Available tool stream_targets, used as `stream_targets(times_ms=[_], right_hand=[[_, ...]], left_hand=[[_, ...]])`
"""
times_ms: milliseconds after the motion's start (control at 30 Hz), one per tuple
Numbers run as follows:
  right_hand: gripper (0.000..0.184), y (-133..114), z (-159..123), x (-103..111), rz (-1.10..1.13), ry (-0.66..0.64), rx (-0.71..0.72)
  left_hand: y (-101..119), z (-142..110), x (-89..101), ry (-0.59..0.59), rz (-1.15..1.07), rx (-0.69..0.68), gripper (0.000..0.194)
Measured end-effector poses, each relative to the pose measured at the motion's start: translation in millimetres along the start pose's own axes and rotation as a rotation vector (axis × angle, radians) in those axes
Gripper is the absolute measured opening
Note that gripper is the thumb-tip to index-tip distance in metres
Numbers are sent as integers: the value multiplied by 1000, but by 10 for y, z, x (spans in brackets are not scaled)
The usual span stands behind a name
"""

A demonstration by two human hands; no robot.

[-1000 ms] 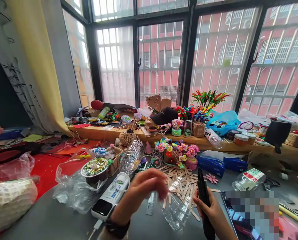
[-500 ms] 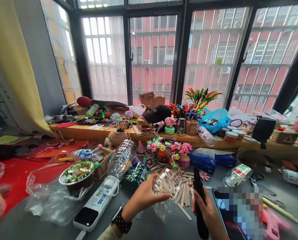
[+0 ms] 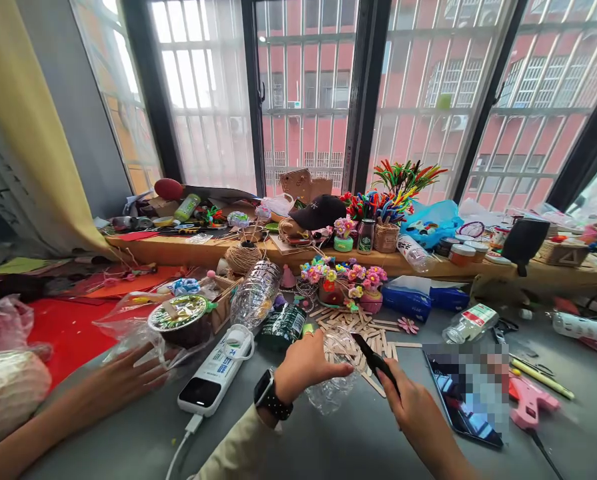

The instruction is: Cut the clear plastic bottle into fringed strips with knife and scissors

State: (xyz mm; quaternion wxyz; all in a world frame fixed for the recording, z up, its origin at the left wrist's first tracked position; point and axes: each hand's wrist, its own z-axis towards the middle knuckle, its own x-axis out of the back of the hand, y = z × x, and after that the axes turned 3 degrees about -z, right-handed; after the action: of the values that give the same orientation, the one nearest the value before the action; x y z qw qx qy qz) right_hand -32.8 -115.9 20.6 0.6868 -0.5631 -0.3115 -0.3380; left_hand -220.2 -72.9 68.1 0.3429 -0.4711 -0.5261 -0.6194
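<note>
My left hand (image 3: 312, 365), with a black watch on the wrist, is closed around a clear, crinkled plastic bottle (image 3: 332, 395); the hand hides part of it. In my right hand (image 3: 412, 401) is a black utility knife (image 3: 377, 360), tilted so its blade points up and left. The blade tip is close to the bottle's upper side; I cannot tell whether they touch. Behind both hands lies a loose pile of wooden craft sticks (image 3: 363, 327). A dark green bottle piece (image 3: 282, 325) sits just left of my left hand.
Another person's hand (image 3: 133, 380) reaches in from the left beside a lidded bowl (image 3: 181, 317) in plastic. A white power bank (image 3: 218, 373) with a cable lies nearby. To the right are a tablet (image 3: 441, 393) and a pink glue gun (image 3: 528, 400). Flower pots (image 3: 371, 299) stand behind.
The utility knife has swung from upright to slanting toward the bottle. Another person's hand has come in at the left beside the bowl. The whole view has shifted slightly.
</note>
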Motion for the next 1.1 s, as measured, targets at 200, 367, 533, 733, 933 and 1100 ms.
stream_targets(times_ms=[200, 367, 533, 733, 933, 1100], right_hand=[[34, -125, -44, 72, -204, -83, 12], [35, -104, -20, 73, -259, -104, 26], [35, -132, 28, 73, -307, -161, 22], [34, -217, 71, 103, -354, -192, 17], [31, -180, 125, 133, -367, -227, 65], [28, -252, 177, 164, -419, -238, 83]], left_hand=[[40, -32, 72, -74, 2, 44, 70], [-2, -18, 64, -92, -12, 47, 72], [-31, 4, 24, -72, -58, 25, 73], [24, -19, 8, -34, -94, 87, 65], [45, -20, -20, -22, -71, 99, 64], [27, -18, 0, -54, -71, 70, 65]])
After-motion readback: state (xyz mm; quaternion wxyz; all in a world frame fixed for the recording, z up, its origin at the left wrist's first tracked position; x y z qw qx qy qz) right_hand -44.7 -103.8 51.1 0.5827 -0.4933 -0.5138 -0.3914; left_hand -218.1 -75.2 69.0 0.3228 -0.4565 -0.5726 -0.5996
